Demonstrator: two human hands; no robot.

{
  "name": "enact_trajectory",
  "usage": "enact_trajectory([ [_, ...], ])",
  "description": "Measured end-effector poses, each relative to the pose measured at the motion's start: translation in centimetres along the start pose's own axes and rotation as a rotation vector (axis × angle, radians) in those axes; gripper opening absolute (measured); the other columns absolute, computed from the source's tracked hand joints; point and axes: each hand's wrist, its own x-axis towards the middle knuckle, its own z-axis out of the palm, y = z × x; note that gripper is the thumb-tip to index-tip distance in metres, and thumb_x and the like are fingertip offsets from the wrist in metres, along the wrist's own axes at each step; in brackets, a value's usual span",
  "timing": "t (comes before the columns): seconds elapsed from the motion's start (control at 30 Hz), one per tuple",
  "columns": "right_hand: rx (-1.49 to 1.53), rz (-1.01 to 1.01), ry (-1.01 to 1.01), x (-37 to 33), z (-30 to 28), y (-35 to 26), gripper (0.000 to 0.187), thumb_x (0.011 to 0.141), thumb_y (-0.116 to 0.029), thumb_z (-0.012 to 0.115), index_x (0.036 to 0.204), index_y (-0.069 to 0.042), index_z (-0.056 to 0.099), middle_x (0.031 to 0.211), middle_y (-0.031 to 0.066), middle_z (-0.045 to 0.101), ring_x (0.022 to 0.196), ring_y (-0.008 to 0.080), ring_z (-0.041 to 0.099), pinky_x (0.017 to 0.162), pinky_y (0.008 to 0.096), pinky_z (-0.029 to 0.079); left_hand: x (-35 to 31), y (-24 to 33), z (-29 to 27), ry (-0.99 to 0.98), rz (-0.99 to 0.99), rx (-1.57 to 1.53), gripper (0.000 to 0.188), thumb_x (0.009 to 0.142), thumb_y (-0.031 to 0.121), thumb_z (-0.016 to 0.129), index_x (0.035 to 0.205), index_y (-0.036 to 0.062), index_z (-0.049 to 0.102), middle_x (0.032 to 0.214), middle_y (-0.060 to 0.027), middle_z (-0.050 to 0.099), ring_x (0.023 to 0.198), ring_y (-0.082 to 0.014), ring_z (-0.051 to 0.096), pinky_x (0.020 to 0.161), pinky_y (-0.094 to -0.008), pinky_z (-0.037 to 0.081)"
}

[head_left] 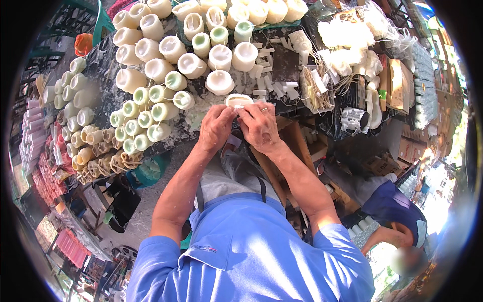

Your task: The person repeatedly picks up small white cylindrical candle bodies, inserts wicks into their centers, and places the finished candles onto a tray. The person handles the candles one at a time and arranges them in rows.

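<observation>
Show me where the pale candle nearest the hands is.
In the head view, the pale candle is above centre, just ahead of the left hand and right hand, with a white candle beyond it, leftward.

Candle workshop — massed pale candles (171,49)

Beyond the fingers (225,112) spreads a black, white-flecked worktop (103,65), with grey floor (151,202) below left, brown wooden framing (300,142) below right and white daylight (433,214) farther right.
</observation>
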Motion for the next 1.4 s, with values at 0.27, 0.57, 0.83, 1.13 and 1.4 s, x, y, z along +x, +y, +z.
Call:
enact_trajectory([
  [0.27,-0.029,0.006,-0.037,-0.1,0.0,0.2,0.040,0.082,-0.008,0.084,0.122,-0.010,0.081,0.103,0.0045,0.065,0.102,0.0257,0.064,0.095,0.0442,0.043,-0.8,-0.4,0.6,-0.056,-0.194,-0.041,0.056,0.090,0.006,0.084,0.142,0.0034,0.065,0.102,-0.0145,0.071,0.087,-0.0299,0.071,0.078,-0.0427,0.061],
  [0.57,0.084,0.119,0.040,-1.7,0.2,0.3,0.040,0.084,-0.013,0.084,0.123,-0.009,0.076,0.111,0.0078,0.067,0.107,0.0292,0.066,0.097,0.0464,0.045,-1.4,-0.7,0.1,-0.057,-0.262,-0.076,0.066,0.087,0.012,0.089,0.147,0.0033,0.062,0.101,-0.0129,0.071,0.088,-0.0276,0.070,0.077,-0.0396,0.060],
  [0.83,0.319,0.425,0.071,-2.3,0.6,1.6,0.067,0.082,-0.009,0.089,0.143,-0.002,0.063,0.129,0.0161,0.065,0.115,0.0364,0.067,0.102,0.0458,0.054,-0.8,-0.9,-0.1,-0.125,-0.687,-0.439,0.076,0.089,0.020,0.091,0.154,0.0014,0.057,0.101,-0.0068,0.072,0.084,-0.0152,0.066,0.080,-0.0305,0.057],
  [1.13,0.581,0.515,-0.176,0.2,1.6,4.0,0.081,0.077,-0.011,0.095,0.149,-0.001,0.058,0.136,0.0173,0.069,0.107,0.0266,0.075,0.091,0.0384,0.063,0.8,-1.3,-0.4,-0.384,-0.647,-0.235,0.089,0.079,0.018,0.091,0.159,0.0098,0.055,0.093,-0.0080,0.071,0.081,-0.0201,0.067,0.080,-0.0372,0.058],
  [1.4,0.594,0.459,-0.184,1.0,1.1,3.9,0.061,0.081,-0.010,0.093,0.135,-0.001,0.067,0.125,0.0168,0.077,0.114,0.0267,0.077,0.097,0.0386,0.061,0.9,-0.6,0.0,-0.297,-0.516,-0.203,0.071,0.086,0.011,0.086,0.152,0.0072,0.060,0.102,-0.0187,0.078,0.091,-0.0336,0.076,0.084,-0.0449,0.059],
])
